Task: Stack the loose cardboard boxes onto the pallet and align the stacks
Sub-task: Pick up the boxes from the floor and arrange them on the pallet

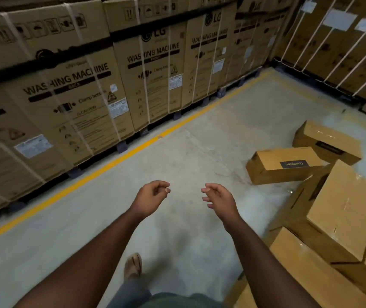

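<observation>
left hand point(153, 196): held out over the concrete floor point(177, 152), fingers loosely curled, nothing gripped. right hand point(218, 197): likewise extended, fingers relaxed and part-curled, nothing held. loose labelled box point(282, 165): laid flat on the floor ahead to the right, well apart from both hands. second loose box point(327, 141): set just behind it, askew. stacked boxes point(344, 221): piled at lower right; the pallet beneath cannot be made out. washing machine cartons point(77, 90): strapped, ranged behind a yellow floor line point(110, 163).
</observation>
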`<action>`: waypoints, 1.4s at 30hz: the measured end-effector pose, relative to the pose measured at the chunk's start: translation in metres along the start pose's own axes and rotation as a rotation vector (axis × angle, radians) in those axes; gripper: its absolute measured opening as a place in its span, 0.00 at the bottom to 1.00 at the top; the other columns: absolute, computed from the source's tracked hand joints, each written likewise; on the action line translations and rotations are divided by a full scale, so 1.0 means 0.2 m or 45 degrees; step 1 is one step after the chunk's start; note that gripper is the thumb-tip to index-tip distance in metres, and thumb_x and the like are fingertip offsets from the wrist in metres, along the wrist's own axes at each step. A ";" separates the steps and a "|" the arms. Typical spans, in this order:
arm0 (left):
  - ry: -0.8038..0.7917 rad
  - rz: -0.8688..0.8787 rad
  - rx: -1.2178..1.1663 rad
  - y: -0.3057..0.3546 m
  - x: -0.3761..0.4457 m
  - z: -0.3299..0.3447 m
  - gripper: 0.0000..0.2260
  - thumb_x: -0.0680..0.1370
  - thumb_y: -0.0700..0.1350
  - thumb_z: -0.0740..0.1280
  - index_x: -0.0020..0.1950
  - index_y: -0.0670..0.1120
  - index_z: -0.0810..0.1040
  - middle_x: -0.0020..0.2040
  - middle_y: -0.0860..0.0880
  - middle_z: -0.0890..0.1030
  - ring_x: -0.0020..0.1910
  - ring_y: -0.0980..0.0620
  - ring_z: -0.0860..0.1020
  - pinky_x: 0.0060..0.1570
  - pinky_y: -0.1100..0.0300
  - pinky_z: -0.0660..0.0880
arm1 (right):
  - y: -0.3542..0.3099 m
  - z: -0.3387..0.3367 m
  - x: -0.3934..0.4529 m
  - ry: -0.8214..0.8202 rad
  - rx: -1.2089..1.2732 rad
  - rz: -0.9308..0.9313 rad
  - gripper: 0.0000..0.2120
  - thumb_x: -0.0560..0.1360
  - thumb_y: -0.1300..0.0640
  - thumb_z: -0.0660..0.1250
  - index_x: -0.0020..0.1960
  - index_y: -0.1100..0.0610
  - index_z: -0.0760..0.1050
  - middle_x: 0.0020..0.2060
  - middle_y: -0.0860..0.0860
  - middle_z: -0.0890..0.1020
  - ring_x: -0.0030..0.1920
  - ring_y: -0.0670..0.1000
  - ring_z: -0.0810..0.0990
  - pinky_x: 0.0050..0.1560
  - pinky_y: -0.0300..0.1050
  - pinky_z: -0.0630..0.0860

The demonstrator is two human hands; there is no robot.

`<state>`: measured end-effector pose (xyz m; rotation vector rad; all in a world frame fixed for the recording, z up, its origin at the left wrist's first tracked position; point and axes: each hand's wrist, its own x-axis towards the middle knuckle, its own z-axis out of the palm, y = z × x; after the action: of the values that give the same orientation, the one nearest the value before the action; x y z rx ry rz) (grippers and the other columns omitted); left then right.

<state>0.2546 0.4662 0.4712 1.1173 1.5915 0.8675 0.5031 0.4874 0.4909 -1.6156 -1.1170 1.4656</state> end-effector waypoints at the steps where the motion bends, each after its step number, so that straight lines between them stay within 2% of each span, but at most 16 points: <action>1: -0.034 0.000 0.018 0.03 0.08 -0.06 0.08 0.81 0.38 0.68 0.56 0.49 0.83 0.49 0.47 0.87 0.48 0.51 0.84 0.61 0.48 0.80 | -0.04 0.05 0.04 0.020 0.007 0.014 0.08 0.81 0.56 0.69 0.59 0.51 0.81 0.54 0.50 0.87 0.48 0.48 0.86 0.52 0.47 0.79; 4: -0.157 0.028 0.103 0.16 0.33 -0.19 0.07 0.81 0.40 0.69 0.55 0.51 0.83 0.50 0.41 0.86 0.45 0.50 0.82 0.56 0.48 0.80 | -0.15 0.14 0.14 0.100 0.036 0.034 0.10 0.82 0.53 0.69 0.63 0.49 0.79 0.54 0.48 0.86 0.48 0.47 0.87 0.54 0.48 0.81; 8: -0.275 0.072 0.179 0.36 0.70 -0.24 0.07 0.81 0.41 0.69 0.54 0.52 0.83 0.49 0.43 0.87 0.45 0.46 0.85 0.54 0.49 0.81 | -0.30 0.15 0.33 0.207 0.075 0.045 0.13 0.83 0.53 0.67 0.67 0.48 0.75 0.55 0.48 0.85 0.51 0.50 0.87 0.53 0.47 0.81; 12: -0.385 0.099 0.211 0.53 1.08 -0.13 0.07 0.81 0.38 0.68 0.56 0.47 0.83 0.51 0.38 0.86 0.42 0.47 0.85 0.55 0.49 0.80 | -0.38 0.06 0.62 0.296 0.129 0.080 0.14 0.83 0.53 0.68 0.68 0.48 0.75 0.56 0.49 0.84 0.51 0.50 0.86 0.52 0.46 0.80; 15: -0.454 0.100 0.247 0.64 1.40 0.07 0.08 0.81 0.37 0.67 0.58 0.44 0.82 0.51 0.40 0.86 0.44 0.47 0.84 0.55 0.51 0.80 | -0.40 -0.07 0.91 0.375 0.183 0.098 0.13 0.83 0.53 0.67 0.67 0.47 0.75 0.57 0.49 0.84 0.51 0.49 0.86 0.52 0.45 0.81; 19: -0.589 0.143 0.315 0.79 1.82 0.36 0.06 0.81 0.39 0.69 0.57 0.45 0.83 0.50 0.40 0.86 0.44 0.49 0.83 0.47 0.59 0.79 | -0.43 -0.33 1.33 0.477 0.260 0.144 0.13 0.83 0.54 0.67 0.67 0.48 0.75 0.56 0.49 0.83 0.51 0.50 0.86 0.52 0.47 0.80; 22: -0.625 0.112 0.304 0.94 2.11 0.58 0.07 0.81 0.38 0.69 0.57 0.45 0.83 0.49 0.39 0.86 0.44 0.49 0.83 0.50 0.56 0.79 | -0.49 -0.54 1.57 0.511 0.278 0.198 0.13 0.83 0.55 0.67 0.67 0.50 0.75 0.54 0.49 0.83 0.52 0.50 0.85 0.50 0.45 0.80; 24: -0.666 0.106 0.293 1.05 2.30 0.75 0.07 0.81 0.37 0.68 0.56 0.46 0.82 0.49 0.40 0.86 0.43 0.48 0.84 0.53 0.53 0.80 | -0.55 -0.70 1.71 0.551 0.270 0.209 0.14 0.83 0.55 0.68 0.68 0.50 0.75 0.52 0.48 0.84 0.52 0.50 0.85 0.53 0.48 0.80; 27: -0.755 0.127 0.334 1.18 2.58 1.03 0.08 0.81 0.36 0.68 0.55 0.46 0.82 0.48 0.41 0.87 0.43 0.48 0.84 0.51 0.53 0.80 | -0.62 -0.94 1.94 0.625 0.282 0.233 0.14 0.82 0.54 0.68 0.68 0.50 0.75 0.51 0.48 0.85 0.51 0.50 0.85 0.57 0.51 0.80; 31: -0.865 0.093 0.381 1.26 3.00 1.46 0.07 0.81 0.33 0.68 0.55 0.43 0.82 0.48 0.37 0.85 0.41 0.45 0.81 0.47 0.54 0.79 | -0.63 -1.23 2.30 0.733 0.352 0.294 0.17 0.82 0.55 0.69 0.70 0.51 0.72 0.53 0.50 0.85 0.50 0.51 0.85 0.56 0.49 0.78; 35: -0.967 0.027 0.391 1.26 3.43 1.91 0.11 0.81 0.36 0.70 0.48 0.52 0.85 0.44 0.46 0.87 0.42 0.53 0.84 0.44 0.62 0.78 | -0.56 -1.49 2.71 0.843 0.428 0.431 0.20 0.83 0.54 0.68 0.73 0.49 0.68 0.56 0.46 0.83 0.57 0.52 0.83 0.64 0.57 0.78; 37: -1.023 0.001 0.402 1.24 3.66 2.14 0.14 0.81 0.37 0.70 0.45 0.56 0.87 0.44 0.52 0.87 0.42 0.58 0.85 0.43 0.65 0.78 | -0.49 -1.62 2.95 0.857 0.545 0.536 0.17 0.83 0.56 0.67 0.71 0.50 0.71 0.60 0.49 0.82 0.60 0.53 0.81 0.61 0.57 0.78; 39: -1.061 -0.014 0.481 1.17 3.88 2.38 0.11 0.81 0.39 0.70 0.47 0.54 0.86 0.46 0.53 0.87 0.46 0.56 0.85 0.47 0.60 0.80 | -0.38 -1.74 3.20 0.866 0.716 0.631 0.15 0.83 0.59 0.66 0.69 0.51 0.75 0.62 0.51 0.82 0.61 0.54 0.81 0.60 0.57 0.78; 42: -1.142 -0.099 0.602 1.00 4.12 2.74 0.06 0.81 0.42 0.70 0.56 0.52 0.83 0.52 0.52 0.86 0.55 0.52 0.84 0.60 0.51 0.79 | -0.17 -1.91 3.55 0.938 0.932 0.708 0.12 0.83 0.61 0.64 0.65 0.51 0.77 0.62 0.52 0.83 0.61 0.56 0.82 0.64 0.61 0.77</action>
<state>0.7429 1.3220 0.2488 1.4741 1.0618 -0.1190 0.8749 1.1738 0.2854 -1.7115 0.2853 1.1849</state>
